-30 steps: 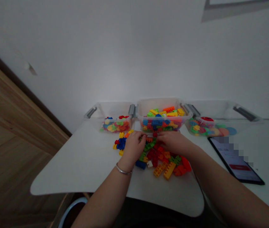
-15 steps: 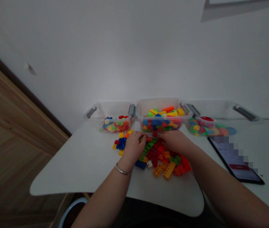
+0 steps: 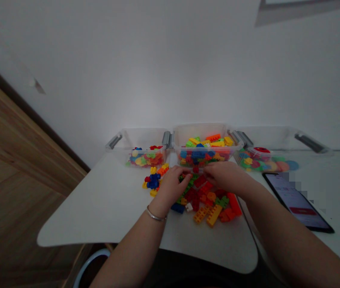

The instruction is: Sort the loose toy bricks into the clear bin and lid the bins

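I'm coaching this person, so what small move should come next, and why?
Perhaps reach down with the right hand and take one red block: red blocks lie loose right beside that hand, while the left hand is over by the green blocks. Whether either grip already holds something is hidden, so check first.

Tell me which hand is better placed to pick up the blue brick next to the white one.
Probably the left hand: the blue brick lies close to it, while the right hand is farther off, by the red bricks.
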The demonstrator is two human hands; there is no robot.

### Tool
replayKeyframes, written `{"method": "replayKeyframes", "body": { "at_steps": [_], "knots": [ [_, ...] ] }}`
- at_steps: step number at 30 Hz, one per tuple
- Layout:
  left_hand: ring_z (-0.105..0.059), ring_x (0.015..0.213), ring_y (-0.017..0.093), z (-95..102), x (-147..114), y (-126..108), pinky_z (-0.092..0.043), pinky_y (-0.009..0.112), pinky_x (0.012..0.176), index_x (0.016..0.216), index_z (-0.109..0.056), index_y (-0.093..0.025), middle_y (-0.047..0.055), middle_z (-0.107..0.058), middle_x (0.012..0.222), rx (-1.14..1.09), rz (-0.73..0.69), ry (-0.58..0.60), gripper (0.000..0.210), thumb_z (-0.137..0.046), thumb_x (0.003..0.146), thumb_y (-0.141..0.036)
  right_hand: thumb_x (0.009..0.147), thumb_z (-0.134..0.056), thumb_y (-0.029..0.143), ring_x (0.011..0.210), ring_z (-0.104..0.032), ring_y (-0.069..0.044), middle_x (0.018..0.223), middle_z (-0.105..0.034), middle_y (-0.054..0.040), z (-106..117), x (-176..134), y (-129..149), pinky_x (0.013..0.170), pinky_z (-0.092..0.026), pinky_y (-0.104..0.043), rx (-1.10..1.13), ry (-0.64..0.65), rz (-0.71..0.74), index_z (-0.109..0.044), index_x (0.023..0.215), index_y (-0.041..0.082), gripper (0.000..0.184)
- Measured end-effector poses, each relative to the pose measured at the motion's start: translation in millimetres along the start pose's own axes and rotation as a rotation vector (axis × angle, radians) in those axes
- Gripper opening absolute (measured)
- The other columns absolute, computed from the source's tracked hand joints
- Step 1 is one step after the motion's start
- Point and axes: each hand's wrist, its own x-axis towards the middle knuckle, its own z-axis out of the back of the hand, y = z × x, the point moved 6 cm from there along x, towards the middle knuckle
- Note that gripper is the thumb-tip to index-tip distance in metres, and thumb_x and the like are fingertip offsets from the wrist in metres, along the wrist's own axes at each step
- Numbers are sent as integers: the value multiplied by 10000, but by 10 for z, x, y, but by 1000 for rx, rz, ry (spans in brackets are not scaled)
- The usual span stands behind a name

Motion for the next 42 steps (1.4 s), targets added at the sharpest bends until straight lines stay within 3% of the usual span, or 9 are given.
{"method": "replayKeyframes", "body": {
  "at_steps": [8,14,25,30,36,39,42],
  "knots": [
    [-619,1016,261,31,-24,-122,-486,418,906,1068,-655,-181,87,-690,1062,-21,-93,11,360,-737,779,-379,884,-514,224,768,-639,-163,890,-702,-37,372,-149,112,567,-323,-272,-6,-244,-46,-651,853,190,145],
    [-618,922,219,115,-29,-117,-491,362,824,951,-642,-191,57,-676,941,-80,-142,-129,154,-686,828,-275,872,-546,244,762,-623,-161,872,-695,-30,405,-161,196,589,-321,-270,46,-361,-19,-675,875,201,136],
    [-595,972,215,135,-31,-148,-485,364,871,984,-641,-201,58,-649,976,-126,-168,-156,169,-681,820,-185,883,-551,233,787,-632,-168,882,-686,-22,383,-152,219,603,-361,-271,83,-332,16,-658,878,204,111],
    [-596,990,204,133,-44,-133,-485,369,904,1012,-660,-207,60,-636,1014,-177,-160,-151,198,-693,818,-203,852,-592,255,981,-623,-211,1081,-664,-51,379,-158,162,726,-456,-293,181,-377,10,-640,1073,208,231],
    [-601,979,208,117,-35,-148,-498,369,886,1041,-643,-203,63,-655,1009,-167,-182,-132,223,-672,820,-190,845,-594,269,977,-633,-207,1032,-691,-32,365,-173,12,831,-488,-337,288,-324,55,-670,1011,234,186],
    [-605,941,206,132,-24,-133,-508,365,849,1055,-622,-191,69,-656,991,-137,-165,-161,219,-627,836,-173,826,-609,266,945,-638,-213,1005,-702,-48,489,-249,-150,811,-496,-346,272,-439,61,-681,1015,227,206],
    [-609,903,196,158,-17,-106,-511,353,824,1001,-628,-188,64,-648,950,-110,-124,-197,166,-574,850,-145,818,-610,280,928,-623,-231,992,-692,-81,648,-365,-376,786,-493,-367,255,-707,-27,-691,1024,211,232]
  ]
}}
